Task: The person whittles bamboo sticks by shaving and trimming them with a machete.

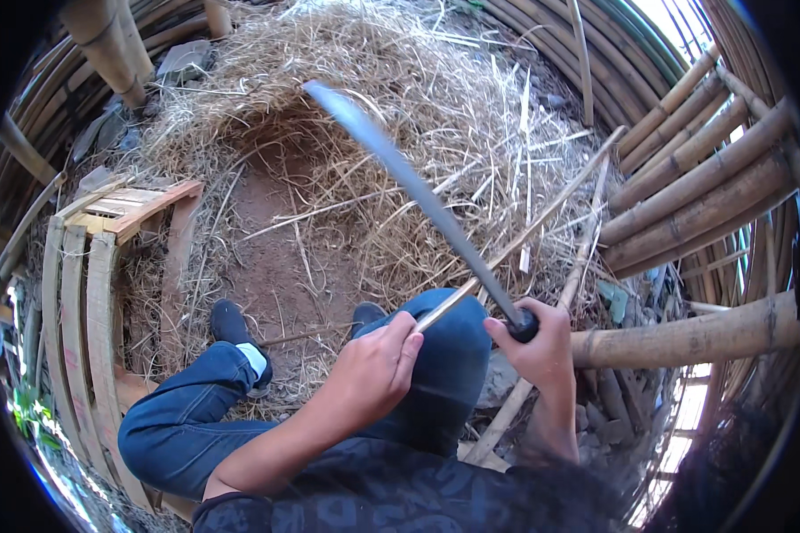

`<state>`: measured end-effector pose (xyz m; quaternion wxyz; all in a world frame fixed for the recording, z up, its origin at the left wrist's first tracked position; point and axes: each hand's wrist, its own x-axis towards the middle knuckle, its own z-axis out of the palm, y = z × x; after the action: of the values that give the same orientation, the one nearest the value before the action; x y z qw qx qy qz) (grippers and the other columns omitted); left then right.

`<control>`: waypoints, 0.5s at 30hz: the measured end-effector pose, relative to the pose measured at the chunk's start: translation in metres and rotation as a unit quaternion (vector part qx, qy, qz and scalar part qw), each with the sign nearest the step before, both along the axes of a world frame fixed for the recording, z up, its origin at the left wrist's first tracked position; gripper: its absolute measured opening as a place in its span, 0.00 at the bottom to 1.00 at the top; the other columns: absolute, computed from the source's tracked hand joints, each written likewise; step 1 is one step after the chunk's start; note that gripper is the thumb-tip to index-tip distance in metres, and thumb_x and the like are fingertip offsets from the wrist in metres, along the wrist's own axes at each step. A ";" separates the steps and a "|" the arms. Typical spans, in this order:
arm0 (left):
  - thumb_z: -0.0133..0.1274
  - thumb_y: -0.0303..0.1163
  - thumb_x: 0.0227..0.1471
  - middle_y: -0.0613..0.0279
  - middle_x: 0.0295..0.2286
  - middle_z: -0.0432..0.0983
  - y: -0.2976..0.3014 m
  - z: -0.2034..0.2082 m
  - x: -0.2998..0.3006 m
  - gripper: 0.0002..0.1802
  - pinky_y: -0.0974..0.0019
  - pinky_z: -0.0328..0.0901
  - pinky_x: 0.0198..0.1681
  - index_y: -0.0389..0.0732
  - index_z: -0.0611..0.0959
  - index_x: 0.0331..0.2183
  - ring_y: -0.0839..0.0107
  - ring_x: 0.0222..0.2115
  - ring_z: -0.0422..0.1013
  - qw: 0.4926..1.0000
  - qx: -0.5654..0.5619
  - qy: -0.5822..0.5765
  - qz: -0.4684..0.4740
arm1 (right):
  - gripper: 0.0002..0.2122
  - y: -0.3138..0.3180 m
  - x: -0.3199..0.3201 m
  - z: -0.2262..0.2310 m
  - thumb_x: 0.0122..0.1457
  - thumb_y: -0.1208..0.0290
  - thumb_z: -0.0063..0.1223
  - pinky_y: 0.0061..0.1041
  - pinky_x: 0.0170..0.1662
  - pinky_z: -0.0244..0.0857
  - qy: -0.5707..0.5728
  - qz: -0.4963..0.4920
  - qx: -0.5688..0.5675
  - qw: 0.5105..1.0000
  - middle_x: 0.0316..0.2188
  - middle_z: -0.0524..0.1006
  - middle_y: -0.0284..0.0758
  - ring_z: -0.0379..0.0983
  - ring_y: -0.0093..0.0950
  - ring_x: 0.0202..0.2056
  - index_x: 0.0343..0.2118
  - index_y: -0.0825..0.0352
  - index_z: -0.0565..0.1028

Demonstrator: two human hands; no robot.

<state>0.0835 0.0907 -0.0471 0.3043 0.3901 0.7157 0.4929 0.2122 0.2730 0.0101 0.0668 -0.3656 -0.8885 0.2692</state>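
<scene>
My right hand point(542, 345) is closed around the dark handle of a machete point(418, 200), whose long grey blade slants up and to the left. In my left hand point(378, 362), a thin bamboo strip point(524, 235) is gripped near its lower end, above my bent knee. The strip runs up and to the right, passing by the blade just above the handle; whether the two touch I cannot tell. The blade's far end looks slightly blurred.
Dry straw and shavings point(418, 53) lie heaped ahead. A wooden crate point(102, 311) stands at my left. Thick bamboo poles point(693, 333) jut in from the right, and a long stick point(587, 231) leans there. Bare soil point(280, 231) shows beyond my feet.
</scene>
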 end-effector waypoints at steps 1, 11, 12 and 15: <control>0.39 0.35 0.62 0.42 0.20 0.71 0.000 0.001 0.004 0.10 0.47 0.62 0.29 0.38 0.68 0.35 0.42 0.26 0.70 1.000 -0.005 -0.003 -0.007 | 0.14 -0.001 0.002 -0.005 0.45 0.63 0.67 0.25 0.24 0.63 -0.003 -0.007 -0.005 1.000 0.13 0.72 0.37 0.70 0.27 0.16 0.25 0.71 0.77; 0.44 0.34 0.60 0.43 0.15 0.71 -0.005 0.004 0.030 0.13 0.45 0.64 0.19 0.33 0.65 0.36 0.42 0.18 0.70 0.996 -0.066 0.051 -0.027 | 0.12 -0.012 0.010 -0.022 0.39 0.66 0.64 0.35 0.29 0.70 0.003 0.156 0.048 0.987 0.17 0.75 0.42 0.76 0.41 0.23 0.27 0.66 0.77; 0.44 0.34 0.60 0.43 0.15 0.71 -0.005 0.004 0.032 0.13 0.45 0.64 0.19 0.33 0.65 0.37 0.42 0.18 0.70 0.995 -0.080 0.056 -0.033 | 0.12 -0.012 0.010 -0.023 0.39 0.65 0.64 0.35 0.28 0.70 0.001 0.168 0.061 0.984 0.17 0.75 0.42 0.76 0.41 0.23 0.26 0.65 0.77; 0.44 0.34 0.59 0.44 0.16 0.72 -0.002 0.006 0.041 0.14 0.45 0.65 0.19 0.32 0.65 0.37 0.43 0.18 0.71 0.990 -0.094 0.102 -0.029 | 0.12 -0.007 0.009 -0.025 0.40 0.65 0.63 0.35 0.28 0.69 -0.016 0.193 0.079 0.978 0.16 0.75 0.42 0.76 0.40 0.23 0.26 0.65 0.77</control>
<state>0.1245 0.0891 -0.0407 0.2788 0.4284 0.7750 0.3717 0.2211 0.2655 -0.0147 0.0283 -0.1853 -0.9616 0.2007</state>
